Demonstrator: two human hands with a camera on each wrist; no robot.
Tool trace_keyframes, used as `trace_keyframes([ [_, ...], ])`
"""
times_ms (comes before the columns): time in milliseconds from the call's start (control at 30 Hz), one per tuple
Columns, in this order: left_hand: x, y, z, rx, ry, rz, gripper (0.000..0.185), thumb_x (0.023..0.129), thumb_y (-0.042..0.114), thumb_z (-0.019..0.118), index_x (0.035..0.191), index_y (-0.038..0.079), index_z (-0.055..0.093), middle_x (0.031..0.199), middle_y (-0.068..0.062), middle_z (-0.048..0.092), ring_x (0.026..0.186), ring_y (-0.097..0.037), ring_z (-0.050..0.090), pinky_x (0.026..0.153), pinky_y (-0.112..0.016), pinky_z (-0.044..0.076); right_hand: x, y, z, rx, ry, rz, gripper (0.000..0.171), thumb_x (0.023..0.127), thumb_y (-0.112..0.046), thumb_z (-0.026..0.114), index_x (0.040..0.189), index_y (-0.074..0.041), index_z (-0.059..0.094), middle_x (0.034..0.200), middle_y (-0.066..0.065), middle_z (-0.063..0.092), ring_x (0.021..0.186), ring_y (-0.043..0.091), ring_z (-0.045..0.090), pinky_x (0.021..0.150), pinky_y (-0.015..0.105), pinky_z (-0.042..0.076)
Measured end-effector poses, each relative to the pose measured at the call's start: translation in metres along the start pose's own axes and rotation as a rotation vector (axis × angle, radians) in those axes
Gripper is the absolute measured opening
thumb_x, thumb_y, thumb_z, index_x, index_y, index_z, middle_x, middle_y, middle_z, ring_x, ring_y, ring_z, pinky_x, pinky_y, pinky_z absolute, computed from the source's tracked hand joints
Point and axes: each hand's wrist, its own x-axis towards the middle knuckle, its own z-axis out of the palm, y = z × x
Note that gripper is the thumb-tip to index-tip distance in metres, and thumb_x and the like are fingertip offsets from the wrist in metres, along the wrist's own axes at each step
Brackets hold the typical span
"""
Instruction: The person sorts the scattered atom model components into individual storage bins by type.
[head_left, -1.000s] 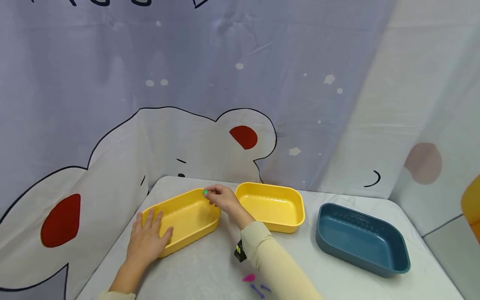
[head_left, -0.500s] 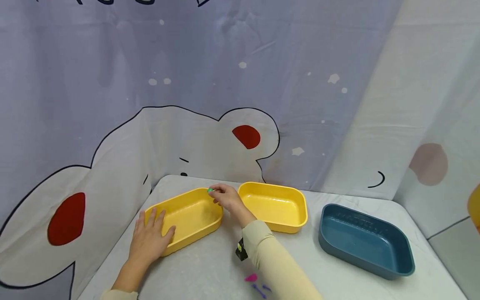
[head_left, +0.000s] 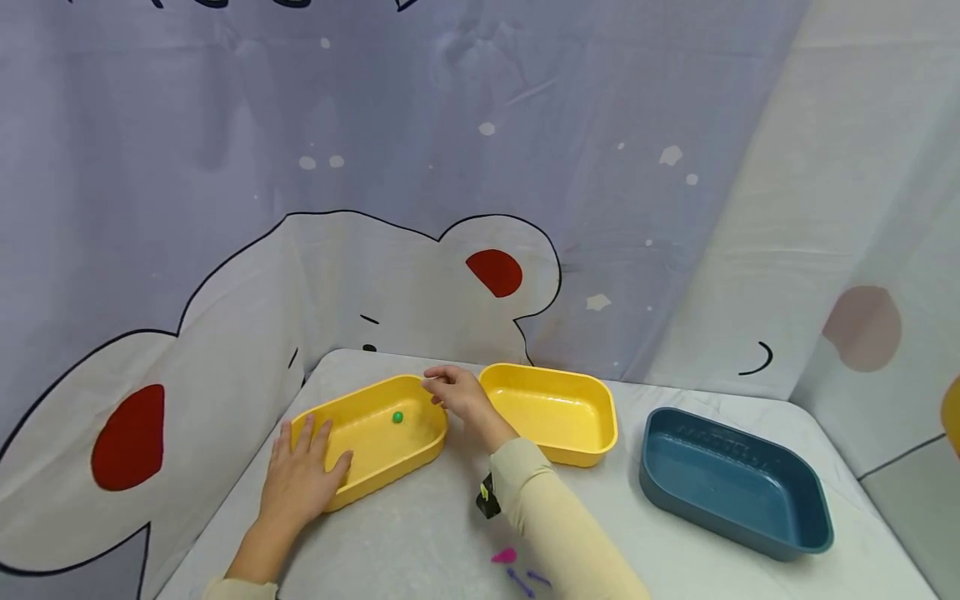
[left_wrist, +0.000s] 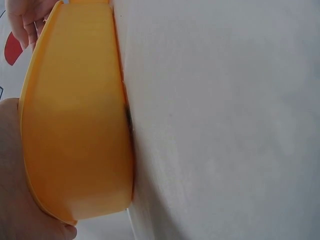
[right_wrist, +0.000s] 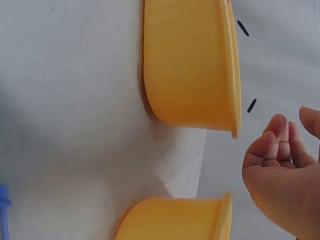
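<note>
A small green ball (head_left: 397, 417) lies on the floor of the left yellow tray (head_left: 367, 483). My left hand (head_left: 300, 479) rests on that tray's left end, fingers spread and laid over the rim. In the left wrist view, part of the left hand (left_wrist: 12, 170) shows along the tray's edge. Above the tray's right end is my right hand (head_left: 459, 396), holding nothing. From the right wrist view, the right hand (right_wrist: 285, 170) has its fingers loosely bent and the thumb apart from them, clear of the tray's wall (right_wrist: 190, 65).
A second yellow tray (head_left: 551, 454) stands right of the first, and a dark blue tray (head_left: 720, 512) farther right. Near the table's front lie a pink piece (head_left: 505, 556) and two purple sticks (head_left: 521, 582), beside the right sleeve (head_left: 570, 533). A patterned cloth (head_left: 405, 283) hangs behind.
The green ball, pinched in my right fingertips earlier, has been let go and now lies in the left yellow tray. My left hand has kept its place on the tray.
</note>
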Motion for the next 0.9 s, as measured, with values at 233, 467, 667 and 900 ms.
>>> trace_keyframes([
  [233, 0.001, 0.001, 0.001, 0.004, -0.001, 0.002, 0.072, 0.102, 0.047, 0.051, 0.152, -0.003, 0.039, 0.16, -0.033, 0.023, 0.148, -0.058, 0.004, 0.119, -0.068, 0.007, -0.009, 0.002, -0.015, -0.008, -0.034, -0.039, 0.028, 0.098, -0.029, 0.068, 0.121, -0.013, 0.07, 0.111, 0.01, 0.069, 0.092, 0.022, 0.064, 0.099, 0.048, 0.051],
  [467, 0.002, 0.002, -0.001, -0.002, -0.01, 0.002, 0.072, 0.102, 0.046, 0.052, 0.152, -0.003, 0.038, 0.16, -0.033, 0.022, 0.148, -0.058, 0.003, 0.119, -0.068, 0.007, -0.026, 0.007, -0.042, -0.093, -0.077, -0.083, 0.025, 0.098, -0.03, 0.068, 0.119, -0.015, 0.07, 0.108, 0.006, 0.069, 0.091, 0.021, 0.064, 0.094, 0.045, 0.053],
  [667, 0.002, 0.001, -0.001, -0.002, -0.006, 0.012, 0.072, 0.102, 0.046, 0.051, 0.152, -0.004, 0.039, 0.16, -0.034, 0.022, 0.147, -0.059, 0.003, 0.118, -0.069, 0.007, -0.046, 0.014, -0.059, -0.11, -0.12, -0.105, 0.026, 0.099, -0.026, 0.067, 0.12, -0.011, 0.07, 0.107, 0.011, 0.068, 0.094, 0.027, 0.063, 0.09, 0.042, 0.055],
  [900, 0.0, 0.0, 0.0, -0.004, 0.006, 0.025, 0.072, 0.102, 0.048, 0.05, 0.152, -0.004, 0.039, 0.159, -0.034, 0.023, 0.147, -0.059, 0.005, 0.117, -0.069, 0.008, -0.068, 0.027, -0.077, -0.166, -0.136, -0.136, 0.028, 0.097, -0.027, 0.069, 0.12, -0.009, 0.07, 0.101, 0.006, 0.07, 0.086, 0.019, 0.061, 0.085, 0.04, 0.056],
])
